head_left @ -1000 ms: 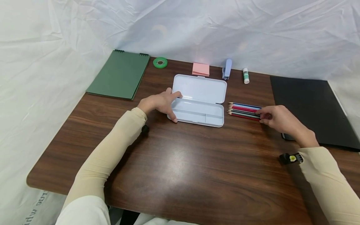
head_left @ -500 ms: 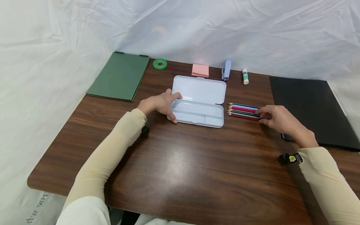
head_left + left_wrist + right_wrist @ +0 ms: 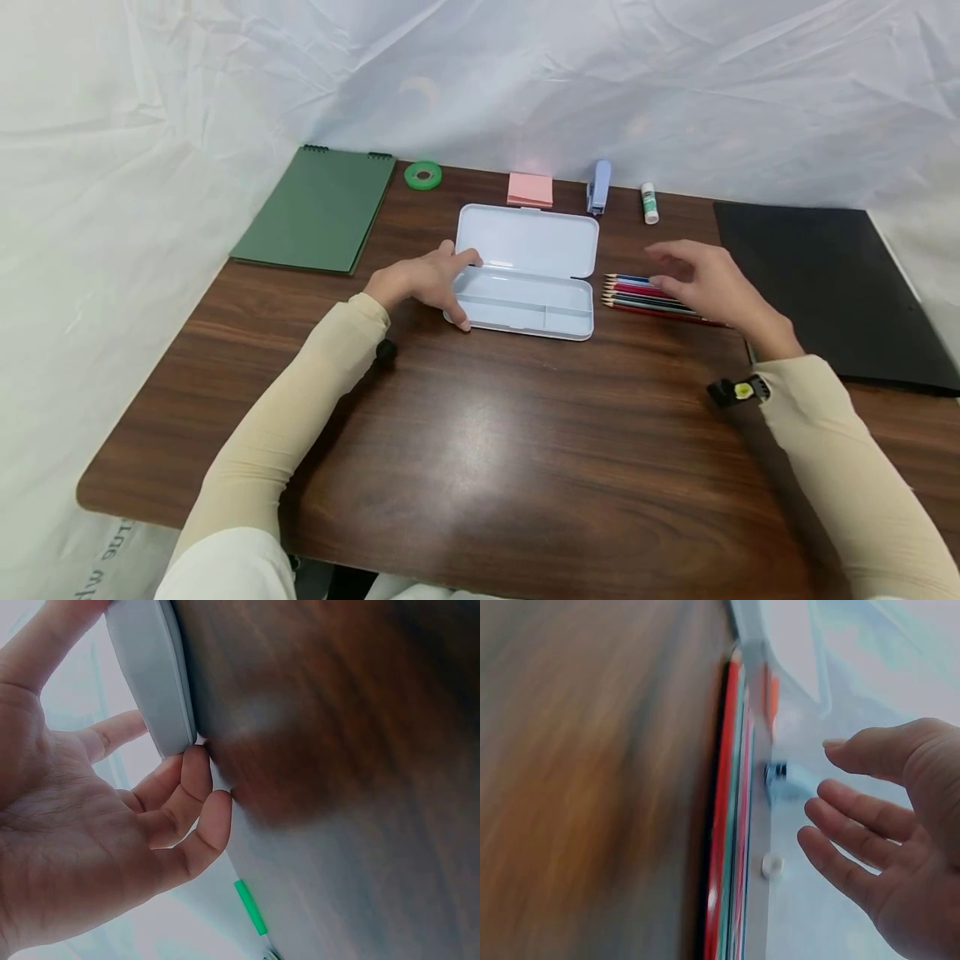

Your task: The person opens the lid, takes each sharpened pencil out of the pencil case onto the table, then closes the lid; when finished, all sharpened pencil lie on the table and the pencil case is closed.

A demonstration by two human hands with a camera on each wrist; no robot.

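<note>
Head view: left hand is gripping the open pencil case's left end at frame centre, steadying it on the surface, while the right hand, fingers spread (holding nothing), is hovering over the coloured pencils just right of it.

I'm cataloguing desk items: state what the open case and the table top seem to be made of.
Pencil case: probably moulded plastic, pale blue-white, smooth with a soft sheen, rounded corners and moulded dividers. Table: dark wood-grain surface, likely laminate rather than solid wood; it is glossy and reflects the light above.
</note>
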